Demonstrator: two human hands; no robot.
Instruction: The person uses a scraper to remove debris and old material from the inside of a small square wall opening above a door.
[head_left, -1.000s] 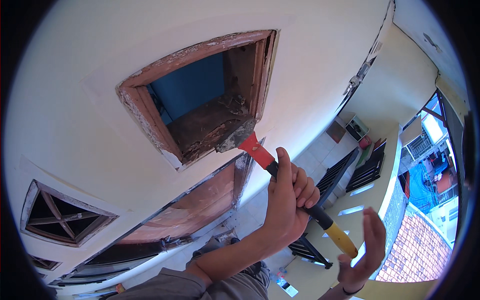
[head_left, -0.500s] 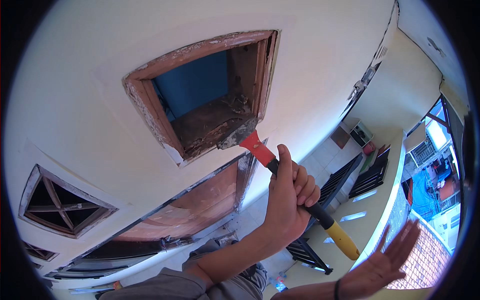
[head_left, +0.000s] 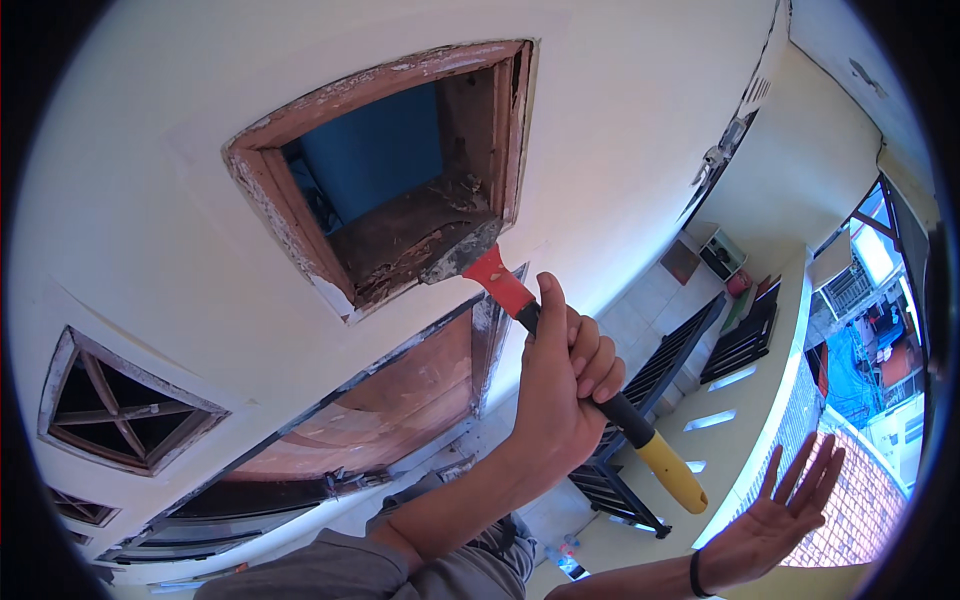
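Observation:
My left hand (head_left: 560,390) is wrapped round the handle of a scraper (head_left: 501,283), thumb stretched along it. The scraper has a wide, stained metal blade, a red neck, a black grip and a yellow handle end. Its blade lies at the lower right corner of a worn wooden frame (head_left: 380,85), against the bottom edge. That frame surrounds a square opening in the wall, with flaking paint and crumbled wood along its bottom. My right hand (head_left: 780,525), with a black band at the wrist, is raised at the lower right, palm showing, fingers spread, holding nothing.
Below the opening is a wooden panel (head_left: 380,400) with patchy paint. A small vent with crossed bars (head_left: 125,405) sits in the cream wall at left. Black metal railings (head_left: 680,350) and a low wall (head_left: 755,440) are on the right, with roofs beyond.
The view has shifted slightly, so the frame and scraper appear further left and higher. The blade stays at the frame's lower corner. My right hand's fingers have spread wider.

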